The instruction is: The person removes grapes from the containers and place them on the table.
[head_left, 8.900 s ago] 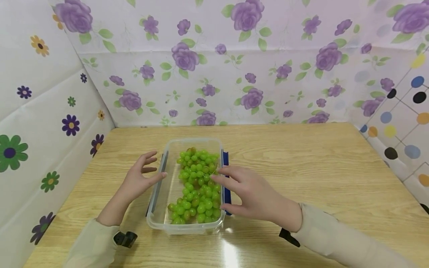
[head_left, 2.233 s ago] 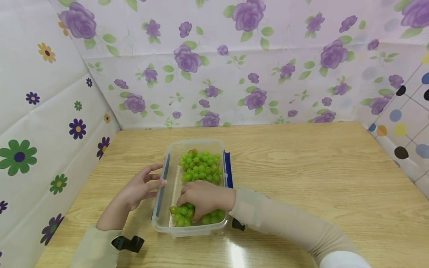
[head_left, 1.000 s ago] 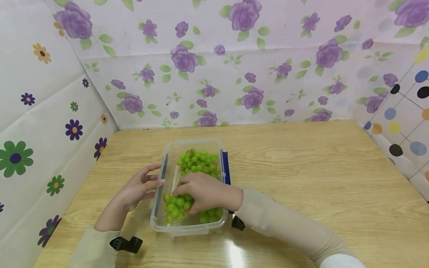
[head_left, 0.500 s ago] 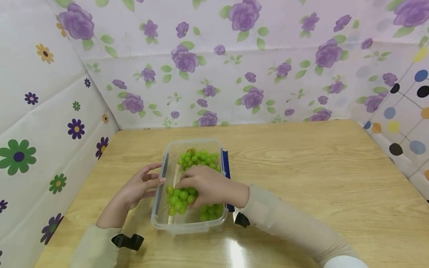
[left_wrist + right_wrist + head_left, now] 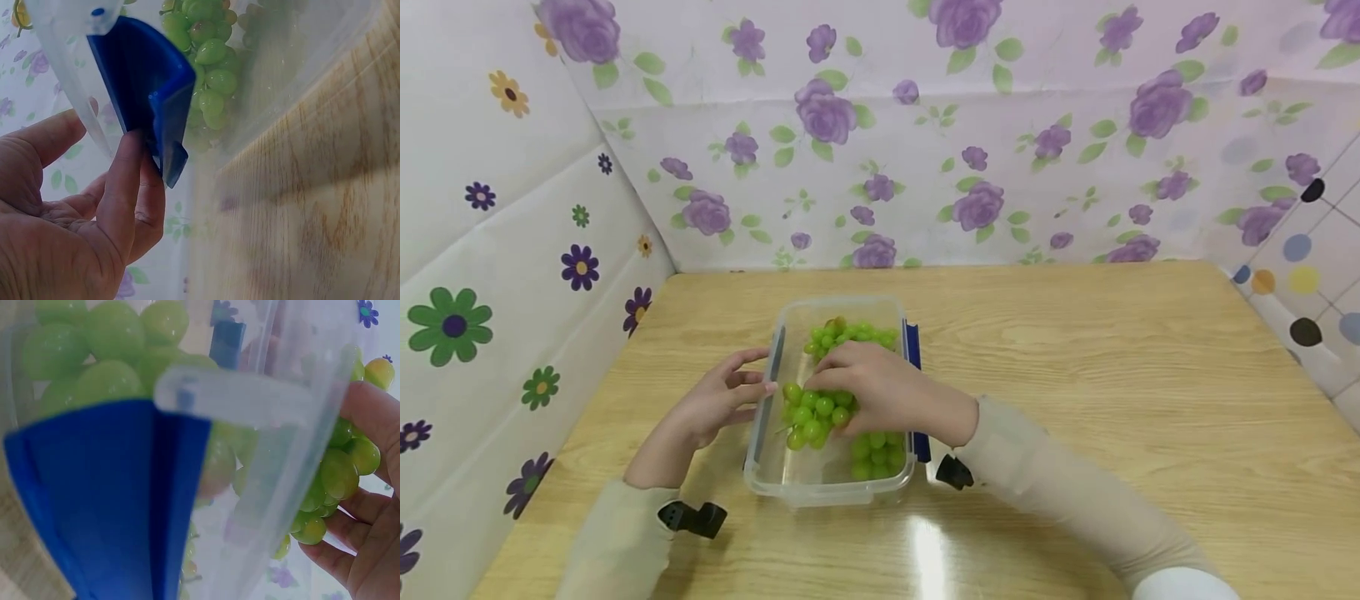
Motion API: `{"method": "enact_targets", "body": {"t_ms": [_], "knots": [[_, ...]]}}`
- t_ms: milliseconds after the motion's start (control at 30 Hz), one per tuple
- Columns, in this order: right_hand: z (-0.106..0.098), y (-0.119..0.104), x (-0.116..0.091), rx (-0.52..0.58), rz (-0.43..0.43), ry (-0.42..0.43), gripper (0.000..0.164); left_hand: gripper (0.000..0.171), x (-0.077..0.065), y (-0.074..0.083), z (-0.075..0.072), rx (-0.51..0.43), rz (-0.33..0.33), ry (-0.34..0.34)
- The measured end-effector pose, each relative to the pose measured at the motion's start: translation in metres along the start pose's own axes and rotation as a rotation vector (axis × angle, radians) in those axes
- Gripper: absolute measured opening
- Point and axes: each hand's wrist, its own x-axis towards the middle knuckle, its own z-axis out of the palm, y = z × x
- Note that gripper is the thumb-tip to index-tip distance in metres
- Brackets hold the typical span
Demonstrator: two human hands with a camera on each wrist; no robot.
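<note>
A clear plastic food container (image 5: 808,493) with blue side latches sits on the table. My left hand (image 5: 722,400) holds its left wall, thumb over the rim. In the left wrist view, fingers of that hand touch the hanging blue latch (image 5: 140,75). Reaching in from the right, my right hand (image 5: 887,387) grips a bunch of green grapes (image 5: 811,417), raised within the container above its floor. The right wrist view has these held grapes (image 5: 340,475) beyond the translucent wall. Other grapes lie at the back (image 5: 856,333) and front right (image 5: 877,458), partly covered by the hand.
The wooden table (image 5: 1075,367) extends to the right of the container. A flowered cloth wall (image 5: 925,200) stands behind it, with patterned cloth sides left and right. Black wrist cameras (image 5: 692,518) sit on both cuffs.
Earlier both hands were spread beside the container. The left hand then settled on its left wall; the right hand reached in, took the front grape bunch, raised it and shifted it backward.
</note>
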Motion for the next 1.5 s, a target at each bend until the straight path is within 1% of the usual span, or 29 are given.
{"method": "enact_targets", "body": {"t_ms": [200, 433, 633, 867, 1133, 1233, 1300, 1500], "knots": [[-0.007, 0.004, -0.003, 0.0, 0.008, 0.029, 0.053, 0.07, 0.0, 0.001, 0.001, 0.003, -0.013, 0.007], [-0.017, 0.01, -0.005, -0.028, 0.004, 0.081, 0.052, 0.071, 0.0, 0.0, 0.001, 0.005, 0.004, 0.015], [-0.026, 0.016, -0.009, -0.043, 0.003, 0.133, 0.056, 0.07, 0.0, 0.0, 0.001, -0.002, 0.004, 0.02], [-0.035, 0.022, -0.013, -0.042, 0.036, 0.156, 0.054, 0.071, 0.001, 0.002, 0.001, 0.0, 0.007, 0.018], [-0.041, 0.028, -0.018, -0.024, 0.071, 0.194, 0.054, 0.071, -0.001, 0.002, 0.002, -0.01, 0.002, 0.009], [-0.042, 0.031, -0.02, -0.02, 0.083, 0.208, 0.054, 0.071, -0.002, 0.002, 0.001, -0.011, 0.01, 0.007], [-0.043, 0.034, -0.022, -0.017, 0.09, 0.216, 0.053, 0.072, -0.002, 0.0, 0.001, -0.014, 0.012, 0.004], [-0.044, 0.045, -0.029, 0.009, 0.112, 0.232, 0.055, 0.074, -0.001, -0.006, 0.0, -0.043, -0.011, -0.014]]}}
